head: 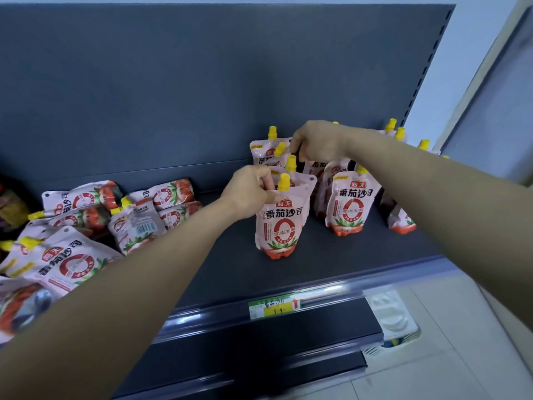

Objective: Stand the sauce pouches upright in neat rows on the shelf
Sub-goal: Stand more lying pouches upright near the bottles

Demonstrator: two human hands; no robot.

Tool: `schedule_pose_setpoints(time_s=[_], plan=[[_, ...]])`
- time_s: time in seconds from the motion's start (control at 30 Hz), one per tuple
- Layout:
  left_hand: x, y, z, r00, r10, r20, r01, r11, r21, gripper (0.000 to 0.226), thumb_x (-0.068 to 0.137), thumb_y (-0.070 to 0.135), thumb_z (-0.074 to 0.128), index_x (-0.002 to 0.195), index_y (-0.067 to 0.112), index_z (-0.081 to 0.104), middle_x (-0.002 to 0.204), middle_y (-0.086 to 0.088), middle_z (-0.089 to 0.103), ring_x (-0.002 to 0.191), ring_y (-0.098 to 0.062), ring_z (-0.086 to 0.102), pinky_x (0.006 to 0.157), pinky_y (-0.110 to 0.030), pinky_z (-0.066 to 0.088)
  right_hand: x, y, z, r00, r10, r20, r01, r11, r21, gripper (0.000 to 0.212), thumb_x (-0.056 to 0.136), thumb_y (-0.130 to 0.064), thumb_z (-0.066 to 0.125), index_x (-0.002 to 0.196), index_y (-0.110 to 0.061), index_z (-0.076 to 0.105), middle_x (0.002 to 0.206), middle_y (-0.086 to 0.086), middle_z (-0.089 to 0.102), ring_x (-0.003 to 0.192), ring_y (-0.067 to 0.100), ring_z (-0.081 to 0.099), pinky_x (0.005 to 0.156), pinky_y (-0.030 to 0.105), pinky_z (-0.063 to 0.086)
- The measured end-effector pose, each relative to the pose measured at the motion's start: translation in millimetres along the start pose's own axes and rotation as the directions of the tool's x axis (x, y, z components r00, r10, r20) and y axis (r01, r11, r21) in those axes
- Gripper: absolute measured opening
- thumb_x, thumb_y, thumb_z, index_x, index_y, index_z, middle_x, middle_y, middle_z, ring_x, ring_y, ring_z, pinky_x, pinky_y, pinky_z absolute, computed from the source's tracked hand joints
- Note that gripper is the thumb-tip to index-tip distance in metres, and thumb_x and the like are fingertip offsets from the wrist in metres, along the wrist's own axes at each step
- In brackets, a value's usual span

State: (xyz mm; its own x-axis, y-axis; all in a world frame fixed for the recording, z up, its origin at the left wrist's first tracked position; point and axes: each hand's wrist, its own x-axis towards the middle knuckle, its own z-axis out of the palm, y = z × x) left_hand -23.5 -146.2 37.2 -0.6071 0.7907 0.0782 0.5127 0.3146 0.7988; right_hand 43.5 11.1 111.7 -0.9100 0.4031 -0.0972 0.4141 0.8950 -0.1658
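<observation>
While left hand (251,192) pinches front ketchup pouch (278,226), right hand (317,142) grips rear pouch (315,168). Seat bases flat — labels forward.

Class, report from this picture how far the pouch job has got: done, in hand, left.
Done: several pink yellow-capped sauce pouches stand upright on the dark shelf. In hand: the left hand pinches the front pouch by its top; the right hand grips a pouch behind. Left: the pile lying flat at left.
</observation>
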Motion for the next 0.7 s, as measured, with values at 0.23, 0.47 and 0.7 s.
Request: schedule_pose_setpoints(time_s=[0.23, 0.47, 0.7], plan=[[2.0, 13.4, 12.1, 0.997, 0.034, 0.068, -0.037, 0.998, 0.054, 0.034, 0.074, 0.003, 0.074, 0.056, 0.018, 0.048, 0.066, 0.003, 0.058, 0.068, -0.011, 0.056, 0.077, -0.035, 0.051, 0.5, 1.1, -6.1, 0.996, -0.07, -0.056, 0.073, 0.996, 0.056, 0.042, 0.086, 0.005, 0.047, 0.12, -0.014, 0.064, 0.116, 0.01, 0.066, 0.105, 0.028, 0.062, 0.087, 0.035, 0.053], [-6.0, 17.1, -6.5, 0.971, -0.001, 0.239, -0.011, 0.999, 0.048, 0.009, 0.079, 0.007, 0.069, 0.084, 0.013, 0.066, 0.09, 0.0, 0.066, 0.086, -0.012, 0.06, 0.083, -0.03, 0.051, -2.8, -10.6, -12.5, 0.973, -0.19, -0.13, 0.198, 0.979, 0.049, 0.039, 0.087, -0.001, 0.047, 0.118, -0.014, 0.065, 0.121, 0.007, 0.065, 0.11, 0.023, 0.059, 0.086, 0.026, 0.046], [-34.5, 1.8, -64.3, 0.991, -0.099, -0.09, 0.099, 0.995, -0.003, 0.017, 0.08, 0.001, 0.066, 0.092, 0.012, 0.064, 0.085, 0.004, 0.063, 0.075, -0.005, 0.058, 0.07, -0.012, 0.048, 0.9, -49.3, -17.5, 0.913, -0.375, -0.16, 0.384, 0.923, 0.027, 0.031, 0.09, -0.005, 0.051, 0.118, -0.009, 0.063, 0.116, 0.008, 0.067, 0.109, 0.024, 0.061, 0.092, 0.03, 0.048]])
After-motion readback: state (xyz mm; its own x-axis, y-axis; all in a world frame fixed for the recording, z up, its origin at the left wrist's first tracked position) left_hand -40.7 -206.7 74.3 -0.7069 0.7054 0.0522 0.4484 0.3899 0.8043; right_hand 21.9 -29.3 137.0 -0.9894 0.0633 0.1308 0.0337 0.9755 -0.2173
